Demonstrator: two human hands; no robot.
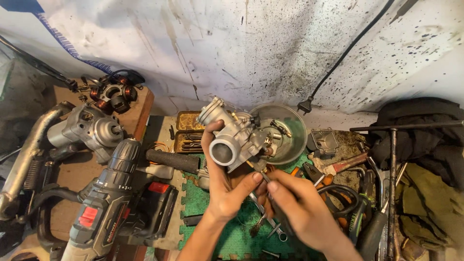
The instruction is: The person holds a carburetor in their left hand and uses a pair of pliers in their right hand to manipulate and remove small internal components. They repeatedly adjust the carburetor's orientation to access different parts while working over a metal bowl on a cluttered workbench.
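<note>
1. Grey cast metal: we have the carburetor (231, 137) lifted off the bench, round intake mouth toward us, clamped in our left hand (223, 186), thumb up its near side, fingers behind it.
2. Our right hand (296, 205), just below the carburetor, is pinched shut on a thin tool (263, 175) whose tip meets the underside; we cannot tell what kind. A slip there could, we judge, gouge the soft casting or jab the left thumb.
3. Right behind the carburetor sits a metal bowl (290, 126) with small parts in it; a nudge from the raised body could scatter them.
4. Beneath the carburetor lies a green mat (200, 203); anything dropped could bounce off into the pliers (316, 176) and clutter to its right.
5. Left of the carburetor, a cordless drill (108, 198) lies close to our forearm, easy to bump.
</note>
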